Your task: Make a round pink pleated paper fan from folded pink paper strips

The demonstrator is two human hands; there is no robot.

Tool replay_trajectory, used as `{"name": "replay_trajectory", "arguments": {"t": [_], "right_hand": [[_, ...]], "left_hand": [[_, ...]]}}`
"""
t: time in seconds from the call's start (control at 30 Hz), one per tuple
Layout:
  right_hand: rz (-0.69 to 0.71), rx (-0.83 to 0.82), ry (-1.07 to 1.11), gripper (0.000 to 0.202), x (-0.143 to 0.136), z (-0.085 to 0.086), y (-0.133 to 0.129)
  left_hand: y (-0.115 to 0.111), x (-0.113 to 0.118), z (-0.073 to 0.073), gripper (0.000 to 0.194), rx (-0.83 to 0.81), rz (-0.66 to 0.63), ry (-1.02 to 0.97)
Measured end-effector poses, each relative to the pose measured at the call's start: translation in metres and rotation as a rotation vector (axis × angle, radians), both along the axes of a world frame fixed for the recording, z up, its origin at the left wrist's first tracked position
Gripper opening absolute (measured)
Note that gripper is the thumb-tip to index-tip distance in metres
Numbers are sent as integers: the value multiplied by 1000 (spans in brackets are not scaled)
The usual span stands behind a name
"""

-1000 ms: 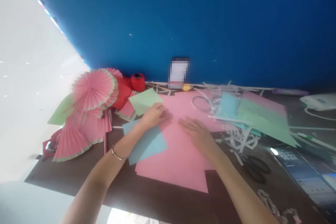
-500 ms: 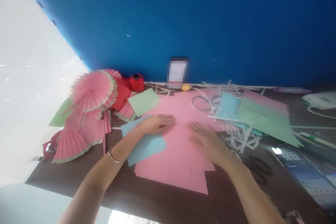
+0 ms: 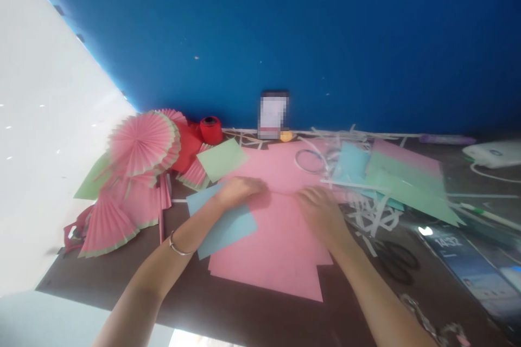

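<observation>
Pink paper sheets (image 3: 280, 249) overlap on the dark table, between and below my hands. My left hand (image 3: 244, 191) rests at their left side, fingers curled and pointing right, above a light blue sheet (image 3: 228, 227). My right hand (image 3: 319, 207) is at the right side of the pink paper, its fingers bent in toward the left. A thin pink edge or fold runs between the two sets of fingertips. Blur hides whether either hand pinches it. A small green sheet (image 3: 223, 159) lies just beyond my left hand.
Pleated pink paper fans (image 3: 142, 143) and a red tape roll (image 3: 211, 130) are at the left. White paper strips (image 3: 374, 214), green paper (image 3: 407, 184), black-handled scissors (image 3: 394, 263) and a phone (image 3: 472, 271) lie right. A blue wall (image 3: 285, 27) stands behind.
My right hand's fingers, spread before, have bent inward. My left hand's fingers have curled more at the paper. The view has shifted slightly.
</observation>
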State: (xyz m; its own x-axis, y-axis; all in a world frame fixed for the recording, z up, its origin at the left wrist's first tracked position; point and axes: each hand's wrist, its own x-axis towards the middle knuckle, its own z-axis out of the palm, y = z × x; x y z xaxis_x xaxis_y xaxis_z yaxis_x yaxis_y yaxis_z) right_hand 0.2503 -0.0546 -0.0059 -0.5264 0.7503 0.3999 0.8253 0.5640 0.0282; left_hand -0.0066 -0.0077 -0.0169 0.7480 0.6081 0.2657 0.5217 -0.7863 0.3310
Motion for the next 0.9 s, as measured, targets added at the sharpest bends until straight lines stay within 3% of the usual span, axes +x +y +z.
{"name": "replay_trajectory", "arguments": {"t": [0.2,0.3,0.4,0.57,0.9], "right_hand": [[1,-79,268,22,1,-8,3],[-33,-216,476,23,1,-9,3],[-91,-398,607,20,2,-3,2],[-114,-514,641,20,3,7,1],[-112,-524,623,23,3,3,6]], "left_hand": [[0,1,-3,30,-11,91,-146],[1,4,-1,28,-101,145,-231],[2,5,5,28,-188,113,-265],[2,1,13,25,-255,156,-231],[5,-6,16,20,-313,156,-225]]}}
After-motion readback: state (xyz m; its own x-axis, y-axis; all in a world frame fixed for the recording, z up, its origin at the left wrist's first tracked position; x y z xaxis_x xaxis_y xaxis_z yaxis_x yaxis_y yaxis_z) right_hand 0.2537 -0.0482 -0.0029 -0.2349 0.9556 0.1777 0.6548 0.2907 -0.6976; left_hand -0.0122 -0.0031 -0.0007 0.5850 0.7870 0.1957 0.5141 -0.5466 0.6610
